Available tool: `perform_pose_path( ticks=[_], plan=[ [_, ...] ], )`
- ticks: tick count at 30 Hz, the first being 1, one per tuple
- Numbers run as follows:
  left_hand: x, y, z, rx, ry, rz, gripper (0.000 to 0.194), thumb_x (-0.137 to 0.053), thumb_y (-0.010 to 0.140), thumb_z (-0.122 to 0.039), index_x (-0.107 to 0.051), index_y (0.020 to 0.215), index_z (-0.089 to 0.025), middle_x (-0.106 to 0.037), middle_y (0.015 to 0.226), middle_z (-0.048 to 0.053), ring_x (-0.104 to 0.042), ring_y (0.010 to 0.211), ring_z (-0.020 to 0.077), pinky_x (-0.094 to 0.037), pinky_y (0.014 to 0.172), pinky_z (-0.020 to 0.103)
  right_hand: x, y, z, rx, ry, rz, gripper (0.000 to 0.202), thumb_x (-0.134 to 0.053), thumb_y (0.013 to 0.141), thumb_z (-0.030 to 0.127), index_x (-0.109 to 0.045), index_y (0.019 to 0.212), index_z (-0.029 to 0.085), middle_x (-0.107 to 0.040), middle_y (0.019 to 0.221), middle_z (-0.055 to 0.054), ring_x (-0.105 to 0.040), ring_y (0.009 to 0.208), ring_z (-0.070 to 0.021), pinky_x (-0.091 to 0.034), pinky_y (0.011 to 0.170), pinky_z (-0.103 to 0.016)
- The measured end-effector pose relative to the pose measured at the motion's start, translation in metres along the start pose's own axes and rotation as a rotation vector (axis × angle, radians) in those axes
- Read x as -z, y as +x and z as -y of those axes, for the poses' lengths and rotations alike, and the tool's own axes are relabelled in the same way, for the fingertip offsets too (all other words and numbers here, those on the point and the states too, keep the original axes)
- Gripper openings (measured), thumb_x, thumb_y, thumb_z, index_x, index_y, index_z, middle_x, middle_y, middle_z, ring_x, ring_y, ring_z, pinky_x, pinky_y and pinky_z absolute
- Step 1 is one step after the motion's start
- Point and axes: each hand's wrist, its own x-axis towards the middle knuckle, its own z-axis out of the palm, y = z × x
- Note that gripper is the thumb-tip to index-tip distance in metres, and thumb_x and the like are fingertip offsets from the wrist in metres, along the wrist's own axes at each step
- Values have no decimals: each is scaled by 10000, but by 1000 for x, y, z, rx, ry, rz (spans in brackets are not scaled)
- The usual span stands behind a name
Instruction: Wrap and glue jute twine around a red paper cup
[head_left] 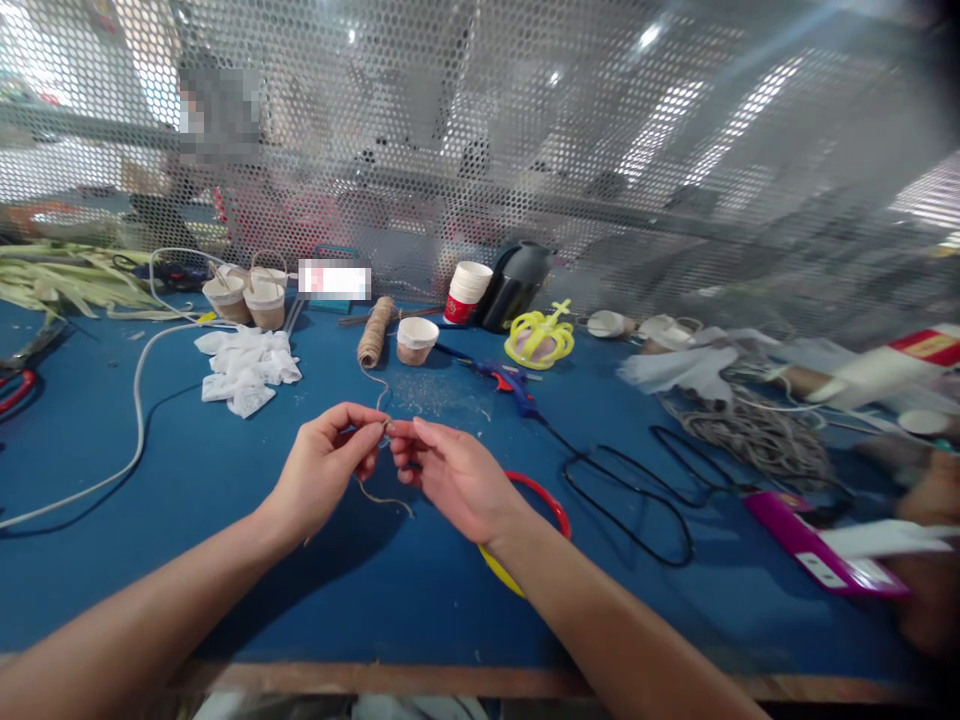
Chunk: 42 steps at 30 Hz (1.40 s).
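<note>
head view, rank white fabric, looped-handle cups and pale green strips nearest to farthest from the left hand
1. White fabric, ahead and left of the left hand
2. Looped-handle cups, just behind the fabric
3. Pale green strips, far left, at the back

A head-worn camera looks from above the near edge [360,680] of the table [420,610], forward and down across its blue top. It faces a mesh screen [420,110] behind the table, which fills the upper part. The left hand [322,465] and right hand [457,475] lie close, near the middle, with forearms running in from below. The wide view reaches from husks [67,275] at left to a power strip [821,545] at right, where the margin darkens.
</note>
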Motion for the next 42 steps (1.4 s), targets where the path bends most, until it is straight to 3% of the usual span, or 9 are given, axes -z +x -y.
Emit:
perform_pose_path(
  ticks=[19,30,42],
  plan=[
    [0,-1,-2,-88,153,9,119,-592,732,-242,-565,804,-151,-498,496,-56,-444,451,68,-363,456,191,-1,0,1,24,-1,3,208,-641,683,323,-698,730,129,-586,661,-28,-505,632,-108,-356,584,-253],
    [-2,-1,-3,-49,127,20,170,-616,707,-236,-548,826,-135,-527,578,-51,-444,470,46,-360,450,166,-1,0,1,51,-9,5,227,-651,676,337,-699,728,122,-594,673,-29,-511,634,-106,-353,580,-246],
    [-1,-1,-3,18,185,58,197,-619,715,-304,-491,714,-154,-507,509,-65,-458,415,54,-375,421,178,-3,-1,0,184,-128,-11,252,-618,712,384,-708,739,150,-609,681,-23,-519,644,-107,-360,591,-256]
  ],
)
